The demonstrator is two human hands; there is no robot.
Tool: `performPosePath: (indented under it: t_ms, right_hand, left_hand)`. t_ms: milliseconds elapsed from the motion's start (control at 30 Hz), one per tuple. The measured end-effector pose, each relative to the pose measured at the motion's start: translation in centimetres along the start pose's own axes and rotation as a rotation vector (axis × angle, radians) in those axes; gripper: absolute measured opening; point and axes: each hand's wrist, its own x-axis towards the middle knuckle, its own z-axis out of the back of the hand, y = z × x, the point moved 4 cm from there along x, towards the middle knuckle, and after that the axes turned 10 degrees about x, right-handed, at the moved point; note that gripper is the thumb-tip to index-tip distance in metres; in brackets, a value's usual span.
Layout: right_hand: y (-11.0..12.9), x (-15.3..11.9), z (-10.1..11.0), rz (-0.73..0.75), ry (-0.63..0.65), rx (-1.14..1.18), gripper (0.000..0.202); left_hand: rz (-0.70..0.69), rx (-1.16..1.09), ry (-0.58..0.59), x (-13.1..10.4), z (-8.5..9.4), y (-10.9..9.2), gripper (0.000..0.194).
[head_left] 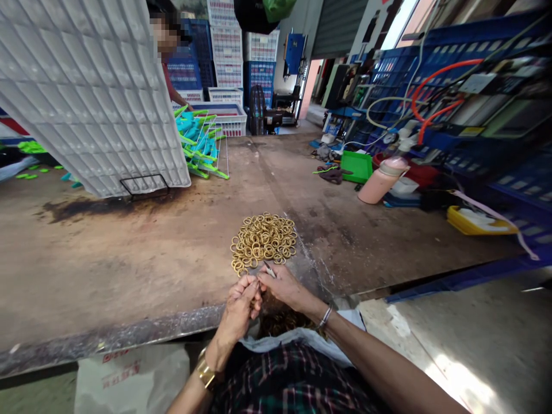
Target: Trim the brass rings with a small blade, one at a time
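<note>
A heap of brass-coloured rings (264,238) lies on the worktable, just beyond my two hands. My left hand (241,302) is closed, and a bit of brass ring shows between its curled fingers. Meeting it at the fingertips, my right hand (284,284) grips a small pointed metal tool (269,269) whose dark tip points up and away from me. The exact contact between the fingertips is too small to make out. Below my hands, an open white sack (297,335) in my lap holds more rings (282,323), darker in the shade.
A tall stack of white ribbed trays (95,98) stands at left, beside green and turquoise pieces (200,141). Behind it another person (172,80) is partly visible. On the right are a pink bottle (382,183), a green bin (357,167) and a yellow tray (478,221).
</note>
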Motion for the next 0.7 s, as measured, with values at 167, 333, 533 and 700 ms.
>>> performPosePath:
  t_ms: [167, 333, 533, 700]
  right_hand:
    - [0.1, -0.1, 0.6, 0.009, -0.056, -0.088, 0.021]
    - [-0.1, -0.7, 0.8, 0.168, -0.060, -0.602, 0.015]
    - [-0.2, -1.4, -0.1, 0.121, 0.018, -0.958, 0.017]
    - [0.5, -1.5, -0.3, 0.114, 0.027, -0.994, 0.019]
  left_hand:
    - [0.002, -0.071, 0.009, -0.2, -0.2, -0.3, 0.028]
    - [-0.062, -0.029, -0.026, 0.0, 0.0, -0.2, 0.027]
    - [-0.112, 0.121, -0.039, -0.1, 0.2, -0.1, 0.028]
    - [-0.118, 0.192, -0.055, -0.2, 0.4, -0.1, 0.029]
